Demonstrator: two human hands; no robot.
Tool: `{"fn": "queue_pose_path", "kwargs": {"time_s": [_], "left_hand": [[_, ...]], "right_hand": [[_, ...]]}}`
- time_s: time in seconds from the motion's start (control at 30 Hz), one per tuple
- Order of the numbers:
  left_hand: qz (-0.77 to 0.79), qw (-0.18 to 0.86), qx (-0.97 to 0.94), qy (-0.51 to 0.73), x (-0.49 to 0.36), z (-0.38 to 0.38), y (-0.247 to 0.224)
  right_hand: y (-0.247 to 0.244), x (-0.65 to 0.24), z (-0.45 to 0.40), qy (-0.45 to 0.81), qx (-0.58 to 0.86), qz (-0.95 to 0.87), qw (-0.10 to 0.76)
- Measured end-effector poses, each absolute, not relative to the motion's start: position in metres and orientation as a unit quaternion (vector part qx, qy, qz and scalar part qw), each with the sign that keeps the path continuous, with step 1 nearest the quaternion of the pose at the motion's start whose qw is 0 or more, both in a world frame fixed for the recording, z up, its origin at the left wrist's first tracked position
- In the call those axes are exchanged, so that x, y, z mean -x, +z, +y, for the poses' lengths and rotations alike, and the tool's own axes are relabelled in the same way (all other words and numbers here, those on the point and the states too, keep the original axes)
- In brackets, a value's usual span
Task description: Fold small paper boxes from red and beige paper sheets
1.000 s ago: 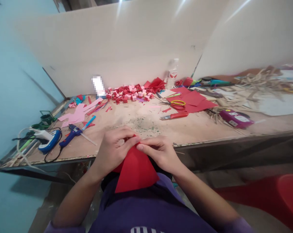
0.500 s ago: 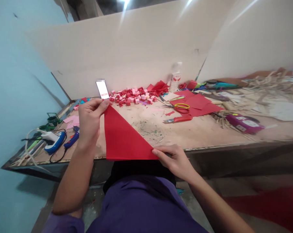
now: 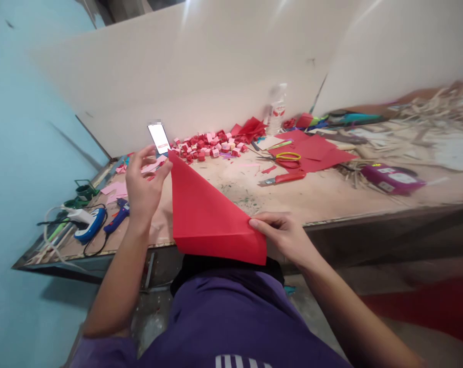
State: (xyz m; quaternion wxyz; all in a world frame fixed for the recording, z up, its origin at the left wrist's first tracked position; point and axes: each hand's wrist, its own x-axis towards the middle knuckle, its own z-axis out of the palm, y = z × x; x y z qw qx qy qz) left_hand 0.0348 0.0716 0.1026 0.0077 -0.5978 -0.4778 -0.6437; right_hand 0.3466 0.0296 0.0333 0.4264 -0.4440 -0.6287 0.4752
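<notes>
A red sheet of paper (image 3: 208, 209) hangs over the table's front edge, with a slanting upper side and a crease across its lower part. My right hand (image 3: 279, 232) pinches its right side between thumb and fingers. Beside the paper's upper left corner is my left hand (image 3: 145, 179), its thumb and fingers apart, with a small gap showing between the thumb and the corner. Behind that hand a phone (image 3: 159, 139) with a lit screen leans on the wall.
Small red and pink cubes (image 3: 204, 145) lie along the wall. Right of them are yellow-handled scissors (image 3: 287, 157), a red-handled cutter (image 3: 288, 177), red sheets (image 3: 319, 153) and a purple tape measure (image 3: 392, 179). At left are a blue glue gun (image 3: 116, 217) and a power strip (image 3: 91, 225).
My left hand has let go of the paper's top corner and opened. The paper's lower part has unfolded downward below a crease. My right hand has moved slightly right and up with it.
</notes>
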Motion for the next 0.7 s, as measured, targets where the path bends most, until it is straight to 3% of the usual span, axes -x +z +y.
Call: {"fn": "queue_pose_path", "kwargs": {"time_s": [0.1, 0.2, 0.27, 0.33, 0.4, 0.47, 0.53, 0.6, 0.7], "left_hand": [[-0.426, 0.153, 0.731, -0.511, -0.042, 0.032, 0.095], [-0.393, 0.133, 0.835, -0.361, -0.044, -0.002, 0.079], [-0.437, 0.093, 0.807, -0.385, -0.042, -0.015, 0.065], [-0.5, -0.002, 0.722, -0.478, -0.038, -0.02, 0.051], [-0.513, -0.16, 0.628, -0.564, -0.035, -0.02, 0.04], [-0.487, -0.318, 0.561, -0.589, -0.036, -0.019, 0.034], [-0.474, -0.405, 0.536, -0.57, -0.04, -0.019, 0.034], [-0.489, -0.392, 0.545, -0.557, -0.044, -0.02, 0.038], [-0.535, -0.239, 0.583, -0.563, -0.046, -0.025, 0.05]], "right_hand": [[0.038, -0.347, 0.028, 0.494, 0.446, -0.6, 0.445], [0.042, -0.348, 0.025, 0.503, 0.444, -0.585, 0.456], [0.044, -0.349, 0.024, 0.503, 0.445, -0.575, 0.467], [0.044, -0.35, 0.024, 0.499, 0.443, -0.57, 0.479], [0.043, -0.35, 0.025, 0.49, 0.441, -0.575, 0.485], [0.041, -0.351, 0.027, 0.477, 0.438, -0.584, 0.49], [0.04, -0.351, 0.029, 0.463, 0.439, -0.586, 0.499], [0.042, -0.353, 0.028, 0.443, 0.438, -0.592, 0.511], [0.049, -0.356, 0.025, 0.366, 0.415, -0.644, 0.528]]}}
